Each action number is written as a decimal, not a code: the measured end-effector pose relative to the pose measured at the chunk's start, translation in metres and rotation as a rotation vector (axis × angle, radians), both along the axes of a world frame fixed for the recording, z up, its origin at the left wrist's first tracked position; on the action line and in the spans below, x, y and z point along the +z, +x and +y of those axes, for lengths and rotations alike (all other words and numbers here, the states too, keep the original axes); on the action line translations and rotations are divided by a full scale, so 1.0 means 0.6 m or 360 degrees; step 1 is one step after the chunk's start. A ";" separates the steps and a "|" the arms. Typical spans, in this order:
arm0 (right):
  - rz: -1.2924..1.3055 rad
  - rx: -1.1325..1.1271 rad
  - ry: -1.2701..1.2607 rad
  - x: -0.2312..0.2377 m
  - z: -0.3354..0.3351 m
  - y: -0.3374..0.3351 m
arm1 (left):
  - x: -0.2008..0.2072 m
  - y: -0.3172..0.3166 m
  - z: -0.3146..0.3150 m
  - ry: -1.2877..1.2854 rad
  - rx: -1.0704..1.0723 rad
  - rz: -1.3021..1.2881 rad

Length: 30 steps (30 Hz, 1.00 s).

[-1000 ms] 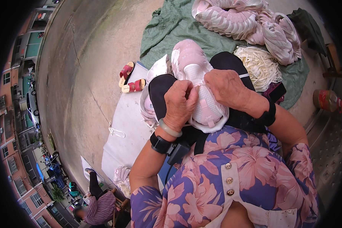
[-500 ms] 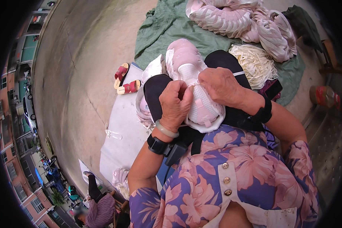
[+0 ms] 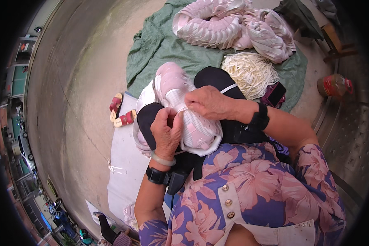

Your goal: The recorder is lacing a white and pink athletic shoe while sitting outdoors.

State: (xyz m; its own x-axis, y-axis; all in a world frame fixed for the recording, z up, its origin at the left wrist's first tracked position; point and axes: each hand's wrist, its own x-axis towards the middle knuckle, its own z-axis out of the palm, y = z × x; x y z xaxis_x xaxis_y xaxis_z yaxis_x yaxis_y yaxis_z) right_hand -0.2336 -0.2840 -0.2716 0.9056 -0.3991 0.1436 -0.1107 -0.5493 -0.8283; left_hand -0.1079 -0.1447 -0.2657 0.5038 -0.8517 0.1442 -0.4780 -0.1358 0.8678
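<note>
A pink and white shoe upper (image 3: 198,132) of mesh lies across my lap, its rounded pink end pointing away from me. My left hand (image 3: 167,132) is closed at the left edge of its lacing area, thumb and forefinger pinched together. On the opposite edge, my right hand (image 3: 208,103) is also pinched, with its fingers curled under. The fingertips nearly meet over the white mesh middle. Whatever thin piece the right fingers hold is hidden by the hand. Another white upper (image 3: 146,96) shows beside my left knee.
Bundled pink and white uppers (image 3: 209,30) lie on a green cloth (image 3: 151,53), near a pile of cream laces (image 3: 250,74) and a phone (image 3: 278,95). A jar (image 3: 334,85) stands right; red sandals (image 3: 125,119) lie left by a white sheet (image 3: 125,156). Another person (image 3: 123,240) sits lower left.
The whole view has shifted, so my lap, hands and the shoe upper appear lower and further left. Both hands stay pinched at the lacing area; the right fingertips have moved slightly along it.
</note>
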 end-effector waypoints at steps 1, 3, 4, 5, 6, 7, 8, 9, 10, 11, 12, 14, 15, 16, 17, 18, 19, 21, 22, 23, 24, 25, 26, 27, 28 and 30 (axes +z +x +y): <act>-0.0083 0.0072 0.0067 -0.013 -0.001 0.009 | -0.006 0.007 0.012 0.0078 0.0003 0.0002; 0.0099 0.0152 0.0141 -0.007 -0.005 0.016 | -0.014 0.013 0.022 0.0113 -0.0032 0.0106; 0.0114 0.0167 0.0198 -0.009 0.001 0.018 | -0.006 0.011 0.023 0.0090 -0.0069 0.0147; 0.0119 0.0112 0.0176 -0.015 0.010 0.015 | -0.007 0.009 0.024 0.0070 -0.0101 0.0105; 0.0059 0.0096 0.0038 -0.021 0.016 0.017 | -0.010 0.009 0.024 0.0048 -0.0105 0.0059; 0.0000 0.0078 -0.0096 -0.025 0.020 0.017 | -0.011 0.007 0.021 0.0030 -0.0134 0.0058; 0.0000 0.0052 -0.0110 -0.030 0.022 0.016 | -0.012 0.004 0.018 0.0020 -0.0137 0.0018; -0.0110 0.0044 -0.0168 -0.032 0.023 0.015 | -0.013 0.000 0.015 0.0009 -0.0134 -0.0021; -0.0221 0.0038 -0.0223 -0.036 0.024 0.015 | -0.014 -0.002 0.012 -0.0001 -0.0154 -0.0022; -0.0172 0.0092 -0.0368 -0.040 0.025 0.017 | -0.015 -0.005 0.010 0.0007 -0.0117 -0.0081; -0.0177 0.0077 -0.0372 -0.039 0.023 0.017 | -0.014 -0.005 0.009 0.0018 -0.0075 -0.0144; -0.0108 0.0146 -0.0329 -0.038 0.022 0.018 | -0.010 -0.012 0.009 0.0031 -0.0092 -0.0129; -0.0117 0.0146 -0.0328 -0.036 0.023 0.017 | -0.008 -0.016 0.010 0.0052 -0.0052 -0.0142; -0.0077 0.0106 -0.0346 -0.035 0.025 0.015 | -0.005 -0.017 0.012 0.0077 -0.0009 -0.0156; -0.0040 0.0071 -0.0359 -0.034 0.029 0.014 | -0.003 -0.016 0.012 0.0108 -0.0006 -0.0194; 0.0000 0.0020 -0.0317 -0.025 0.033 0.011 | 0.000 -0.018 0.017 0.0137 0.0031 -0.0208; 0.0039 -0.0013 -0.0269 -0.012 0.032 0.005 | 0.003 -0.021 0.018 0.0134 0.0002 -0.0172; 0.0000 -0.0084 -0.0242 -0.002 0.022 -0.017 | 0.004 -0.022 0.016 0.0097 -0.0080 -0.0058; 0.0024 -0.0102 -0.0332 -0.008 0.019 -0.019 | 0.004 -0.022 0.013 0.0050 -0.0108 0.0013; 0.0025 -0.0128 -0.0284 0.002 0.015 -0.025 | 0.002 -0.021 0.012 0.0045 -0.0125 0.0045; 0.0024 -0.0166 -0.0154 0.001 0.014 -0.025 | 0.005 -0.021 0.011 0.0029 -0.0150 0.0076; 0.0015 -0.0165 -0.0076 -0.002 0.012 -0.024 | 0.003 -0.022 0.009 0.0008 -0.0150 0.0041; 0.0015 -0.0174 -0.0069 -0.007 0.019 -0.015 | 0.002 -0.020 0.010 -0.0016 -0.0156 0.0007; 0.0001 -0.0169 -0.0081 -0.009 0.025 -0.009 | 0.005 -0.021 0.011 0.0052 -0.0136 0.0047; -0.0010 -0.0170 -0.0098 -0.010 0.029 -0.004 | 0.007 -0.021 0.012 0.0076 -0.0104 0.0034; 0.0069 -0.0103 0.0012 -0.004 0.028 0.001 | 0.007 -0.018 0.020 0.0110 -0.0089 -0.0047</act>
